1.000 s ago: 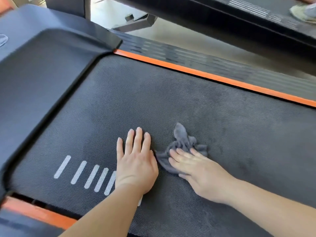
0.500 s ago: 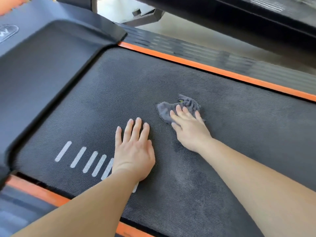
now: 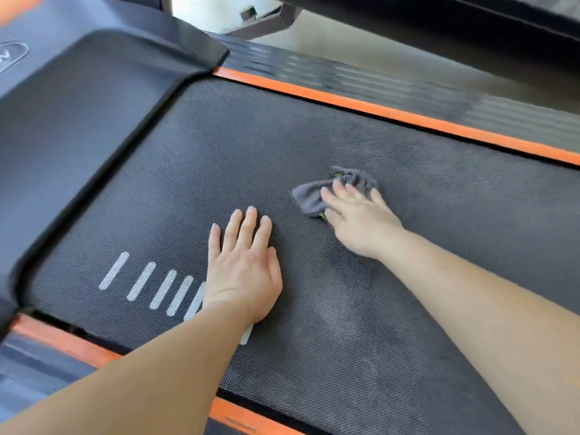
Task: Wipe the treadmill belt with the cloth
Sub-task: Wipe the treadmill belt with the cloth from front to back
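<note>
Treadmill deck filled the view. Nearest, an orange edge strip (image 3: 62,343) ran smooth & glossy beside the treadmill belt (image 3: 408,324), which was dark and matte w/ a fine woven-dot grain and patchy grey smears. Left hand (image 3: 243,268) lay flat on it, fingers straight, palm down, gripping nothing, partly covering a row of white slanted stripes (image 3: 141,281). Further out the right hand (image 3: 357,221) pressed straight fingers onto the cloth (image 3: 310,196), a soft grey crumpled wad approx mid-belt, w/ a hint of green at its fold. Beyond sat the far orange strip (image 3: 376,113) and a ribbed side rail (image 3: 408,86). Risks, prob: nothing pinched the cloth, so it could slide out from under the fingers; bunched up, it touched little belt & might leave streaks; weight on the left palm could make the belt roll
</note>
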A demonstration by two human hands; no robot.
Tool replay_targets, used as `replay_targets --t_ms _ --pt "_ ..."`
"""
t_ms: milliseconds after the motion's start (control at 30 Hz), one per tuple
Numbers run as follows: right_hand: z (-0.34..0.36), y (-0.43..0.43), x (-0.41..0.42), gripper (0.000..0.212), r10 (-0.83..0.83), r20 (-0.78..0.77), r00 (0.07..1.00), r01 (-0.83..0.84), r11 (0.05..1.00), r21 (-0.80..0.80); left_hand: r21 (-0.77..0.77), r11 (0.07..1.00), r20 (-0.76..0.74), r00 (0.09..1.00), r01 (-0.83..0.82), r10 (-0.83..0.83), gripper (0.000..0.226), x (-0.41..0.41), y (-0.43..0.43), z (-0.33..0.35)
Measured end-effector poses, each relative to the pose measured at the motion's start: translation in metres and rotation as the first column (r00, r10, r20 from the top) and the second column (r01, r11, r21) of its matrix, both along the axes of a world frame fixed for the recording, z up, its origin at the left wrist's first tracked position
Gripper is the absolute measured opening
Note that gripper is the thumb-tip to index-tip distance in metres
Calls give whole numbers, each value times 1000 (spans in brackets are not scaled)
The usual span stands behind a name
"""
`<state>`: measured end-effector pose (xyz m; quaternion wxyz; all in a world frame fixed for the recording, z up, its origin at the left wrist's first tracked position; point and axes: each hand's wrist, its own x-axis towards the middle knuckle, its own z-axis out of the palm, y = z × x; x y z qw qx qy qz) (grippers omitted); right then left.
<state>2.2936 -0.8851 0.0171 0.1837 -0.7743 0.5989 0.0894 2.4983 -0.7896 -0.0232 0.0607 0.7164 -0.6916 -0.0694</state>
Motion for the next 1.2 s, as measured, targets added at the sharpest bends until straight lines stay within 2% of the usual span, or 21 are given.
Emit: replay_targets --t_ms 67,133,200,233,300,367,433,467,500,567,633,700,767,833,867,900,933,1000,1067,1133,1200 --pt "-2 9 13 54 17 -9 1000 -18 998 -56 -4 1000 -4 1000 0 0 64 0 -1 0" --pt "-12 52 20 56 241 48 969 -232 961 -148 -8 1000 -3 1000 -2 2 64 0 0 -1" --pt "-12 90 9 58 457 160 875 -443 889 -115 7 1000 -7 1000 4 -4 65 2 -1 -1" --pt "-11 90 -4 58 481 182 858 -475 876 -79 11 1000 -7 1000 6 -6 65 2 -1 -1" --pt "-9 64 -32 58 375 163 913 -367 927 -80 5 1000 -2 1000 9 -9 65 2 -1 0" --pt "-9 29 -56 54 137 61 989 -134 989 -60 3 1000 3 1000 11 -11 65 1 -1 0" --pt "-7 12 -52 54 -44 15 999 44 997 -63 0 1000 -1 1000 7 -7 64 1 0 0" --pt "-6 18 -42 54 -23 0 1000 23 995 -99 -6 1000 -1 1000 8 -8 64 1 -1 -1" --pt "-8 33 -31 54 73 6 997 -71 985 -154 -11 1000 -1 1000 7 -7 64 1 -1 -1" --pt "-17 79 -17 55 361 93 928 -339 921 -192 -14 1000 -5 1000 4 -4 64 1 -1 -1" --pt "-16 111 -24 54 465 225 856 -455 885 -99 -11 1000 -1 1000 7 -7 65 2 -1 -1" --pt "-16 95 -47 55 416 191 889 -404 909 -101 -6 1000 -1 1000 7 -7 65 2 -1 -1" --pt "-16 62 -71 53 199 74 977 -191 976 -103 -8 1000 3 1000 4 -4 65 1 -1 -2" --pt "-16 36 -78 53 -49 26 998 51 996 -75 -2 1000 8 1000 2 -2 64 1 -1 -3" --pt "-15 36 -69 54 -106 3 994 106 990 -94 -1 1000 9 1000 2 -2 64 1 -1 -3" --pt "-17 44 -56 56 -81 -31 996 75 984 -160 -1 1000 11 1000 1 -1 64 1 -1 -3" --pt "-22 61 -42 60 19 -53 998 -30 975 -219 0 1000 11 1000 -1 1 64 1 -1 -3" --pt "-27 109 -22 58 338 21 941 -325 918 -226 1 1000 7 1000 1 -1 64 1 -1 -2" --pt "-21 136 -24 53 499 165 851 -491 867 -91 -2 1000 7 1000 2 -2 65 2 -1 -2" --pt "-20 117 -49 54 473 190 860 -470 880 -65 -5 1000 6 1000 4 -4 65 2 -2 -2" --pt "-19 88 -75 58 257 130 958 -248 965 -86 -8 1000 8 1000 5 -5 65 2 -1 -2"
